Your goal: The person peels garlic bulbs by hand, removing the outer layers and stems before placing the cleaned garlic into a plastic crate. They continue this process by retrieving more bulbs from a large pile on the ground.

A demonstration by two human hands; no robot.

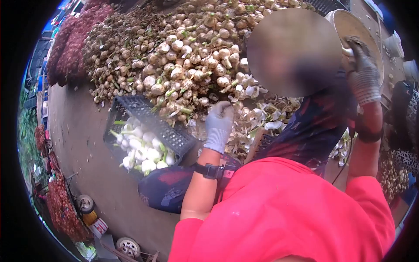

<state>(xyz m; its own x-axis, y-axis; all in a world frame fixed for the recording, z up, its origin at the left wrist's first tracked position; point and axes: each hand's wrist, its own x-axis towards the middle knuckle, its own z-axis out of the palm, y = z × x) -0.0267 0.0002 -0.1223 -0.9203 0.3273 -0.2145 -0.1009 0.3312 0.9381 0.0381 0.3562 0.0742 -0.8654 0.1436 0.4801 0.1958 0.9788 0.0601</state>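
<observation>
My left hand [219,125], in a pale grey glove, is over the loose garlic skins [238,133] beside the heap. Its fingers are curled in, and whatever they may hold is hidden. On the right, my right hand [365,74] is raised in a dirt-darkened glove at a round, tan basin [364,32]. A small white garlic bulb [348,52] shows at its bent fingers, partly covered. Unpeeled garlic bulbs [187,61] with earthy skins lie heaped ahead. Clean white garlic [146,148] with some green stems fills part of a black plastic crate [150,115] left of my left hand.
Red mesh sacks [74,39] stand at the far left of the heap. A wheeled cart [126,246] and more filled sacks [63,205] are at the lower left. White buckets [394,45] stand at the right edge. A blurred disc covers part of the upper middle.
</observation>
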